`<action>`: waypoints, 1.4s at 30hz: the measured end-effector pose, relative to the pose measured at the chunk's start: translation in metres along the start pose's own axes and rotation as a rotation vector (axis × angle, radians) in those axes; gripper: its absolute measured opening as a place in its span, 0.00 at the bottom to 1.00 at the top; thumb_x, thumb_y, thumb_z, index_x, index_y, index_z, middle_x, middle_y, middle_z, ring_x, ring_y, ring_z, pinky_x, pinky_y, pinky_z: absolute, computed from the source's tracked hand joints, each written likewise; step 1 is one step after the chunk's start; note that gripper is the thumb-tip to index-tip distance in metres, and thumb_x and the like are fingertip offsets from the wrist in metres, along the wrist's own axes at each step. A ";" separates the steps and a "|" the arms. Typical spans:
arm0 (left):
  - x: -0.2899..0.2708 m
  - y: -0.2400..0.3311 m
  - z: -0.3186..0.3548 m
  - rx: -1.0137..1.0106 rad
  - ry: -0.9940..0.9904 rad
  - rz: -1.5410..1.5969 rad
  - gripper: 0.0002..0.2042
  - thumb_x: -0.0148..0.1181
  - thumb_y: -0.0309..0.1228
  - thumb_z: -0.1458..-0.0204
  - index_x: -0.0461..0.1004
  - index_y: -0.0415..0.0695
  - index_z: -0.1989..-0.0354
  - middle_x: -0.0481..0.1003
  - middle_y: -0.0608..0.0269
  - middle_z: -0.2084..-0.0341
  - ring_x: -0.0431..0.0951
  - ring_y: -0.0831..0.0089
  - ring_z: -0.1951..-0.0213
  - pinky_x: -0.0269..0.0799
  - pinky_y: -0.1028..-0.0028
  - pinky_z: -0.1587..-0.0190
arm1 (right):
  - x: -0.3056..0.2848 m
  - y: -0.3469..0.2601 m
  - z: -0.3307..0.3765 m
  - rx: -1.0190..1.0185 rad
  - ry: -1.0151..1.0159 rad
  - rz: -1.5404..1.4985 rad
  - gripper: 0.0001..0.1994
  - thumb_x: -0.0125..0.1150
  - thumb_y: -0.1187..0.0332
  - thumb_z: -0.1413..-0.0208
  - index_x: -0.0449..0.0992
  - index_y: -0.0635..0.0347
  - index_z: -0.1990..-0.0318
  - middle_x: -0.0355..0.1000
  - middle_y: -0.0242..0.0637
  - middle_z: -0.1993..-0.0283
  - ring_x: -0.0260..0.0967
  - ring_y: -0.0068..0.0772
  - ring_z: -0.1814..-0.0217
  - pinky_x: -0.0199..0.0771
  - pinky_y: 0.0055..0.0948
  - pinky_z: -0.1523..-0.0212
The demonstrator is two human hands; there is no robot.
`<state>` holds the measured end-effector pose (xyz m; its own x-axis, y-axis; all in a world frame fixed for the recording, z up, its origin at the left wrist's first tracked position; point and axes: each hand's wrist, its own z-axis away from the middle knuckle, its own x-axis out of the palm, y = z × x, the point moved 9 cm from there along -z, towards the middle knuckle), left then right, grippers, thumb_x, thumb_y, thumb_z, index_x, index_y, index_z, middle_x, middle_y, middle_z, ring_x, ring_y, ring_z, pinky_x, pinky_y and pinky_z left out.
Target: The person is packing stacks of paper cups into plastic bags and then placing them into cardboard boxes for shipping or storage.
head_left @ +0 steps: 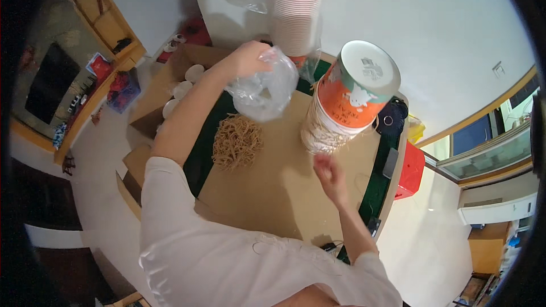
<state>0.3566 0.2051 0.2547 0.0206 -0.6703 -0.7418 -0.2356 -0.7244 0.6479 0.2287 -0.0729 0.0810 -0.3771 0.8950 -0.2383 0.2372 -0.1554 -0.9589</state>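
My left hand [251, 61] reaches out over the far part of the table, its fingers closed on a crumpled clear plastic bag [263, 88]. Below that bag lies a round nest of brown shredded paper [238, 142]. To the right stands a stack of upside-down paper buckets [350, 99], orange with a white cartoon figure and a pale base on top. Pale shredded strands [325, 136] cling around its lower part. My right hand [331, 179] is just in front of the stack's foot, fingers curled together and slightly blurred; what they hold, if anything, is hidden.
Behind, a tall stack of white paper cups [296, 20] in clear plastic stands against the wall. An open cardboard box [149, 102] with white round items is at the left. A dark round object [392, 118] and a red container [410, 173] are at the right.
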 end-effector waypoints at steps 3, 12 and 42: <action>0.003 0.096 0.040 0.076 -0.103 -0.115 0.11 0.58 0.29 0.55 0.71 0.34 0.66 0.74 0.56 0.74 0.74 0.75 0.67 0.68 0.73 0.63 | 0.013 -0.123 -0.051 -0.379 0.228 0.219 0.29 0.62 0.72 0.56 0.58 0.62 0.45 0.61 0.45 0.48 0.60 0.41 0.46 0.61 0.35 0.47; -0.053 0.087 0.144 0.140 -0.073 -0.132 0.17 0.59 0.33 0.55 0.73 0.39 0.57 0.75 0.55 0.61 0.75 0.67 0.64 0.69 0.70 0.57 | -0.015 -0.178 -0.068 -0.522 0.340 0.320 0.29 0.54 0.80 0.65 0.59 0.64 0.47 0.62 0.52 0.53 0.60 0.54 0.51 0.63 0.41 0.51; 0.012 -0.016 0.111 -0.339 0.021 1.185 0.11 0.51 0.34 0.49 0.71 0.42 0.61 0.70 0.67 0.74 0.70 0.74 0.72 0.68 0.71 0.67 | -0.013 -0.177 -0.082 0.275 -0.200 -0.313 0.09 0.48 0.66 0.45 0.74 0.60 0.64 0.72 0.32 0.64 0.69 0.25 0.62 0.70 0.25 0.58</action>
<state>0.2523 0.2267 0.2160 -0.0177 -0.9418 0.3356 0.1444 0.3298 0.9330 0.2655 -0.0229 0.2670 -0.5647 0.8224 0.0697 -0.1519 -0.0205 -0.9882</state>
